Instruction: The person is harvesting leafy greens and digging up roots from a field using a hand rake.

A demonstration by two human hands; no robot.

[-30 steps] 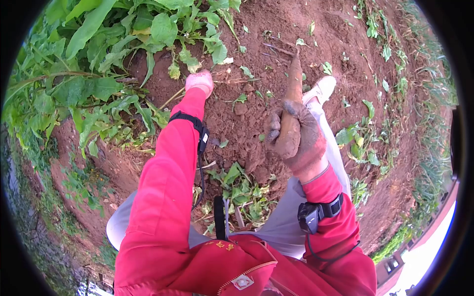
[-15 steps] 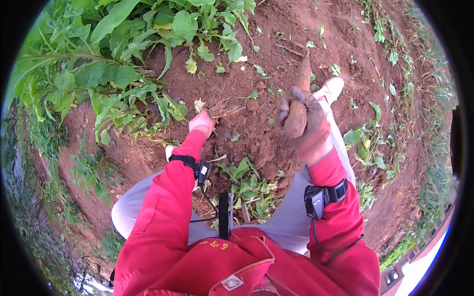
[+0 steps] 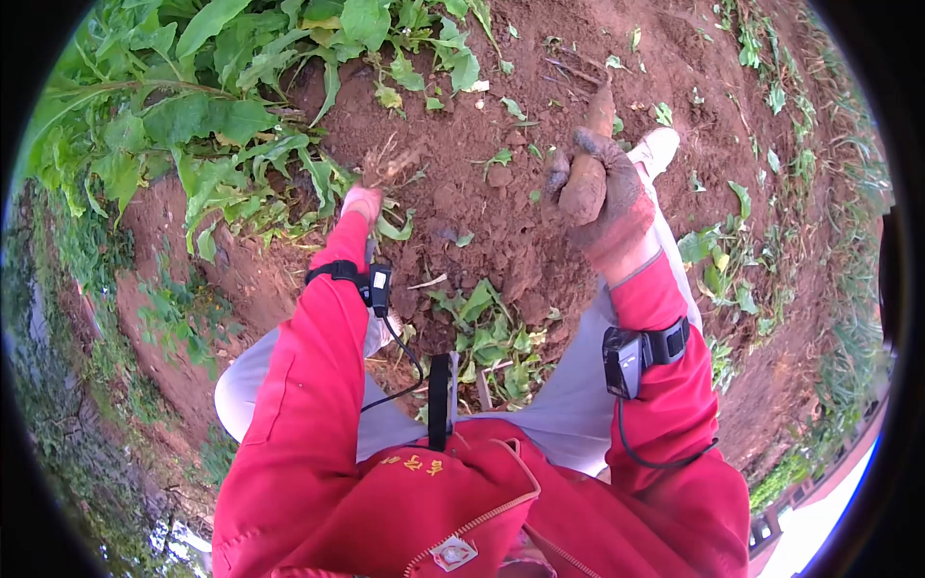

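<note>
My right hand [image 3: 612,197], in a soil-stained glove, is wrapped round a long brown root [image 3: 585,193] whose thin end points up and away from me. Lower left of it, my left hand [image 3: 363,202] is beside the leafy plants, at the base of a tuft of pale thin roots [image 3: 387,164]. Its fingers are mostly hidden, so what it grips, if anything, cannot be made out. Reddish-brown soil [image 3: 462,217] lies between the two hands.
Large green leafy plants [image 3: 202,116] fill the upper left. Loose leaves [image 3: 482,332] lie between my legs. A light shoe [image 3: 655,152] stands beyond my right hand. More cut greens [image 3: 718,260] lie at the right.
My left hand has moved left, closer to the plants, and the thin roots have shifted left with it. My right hand still holds the brown root, slightly to the right.
</note>
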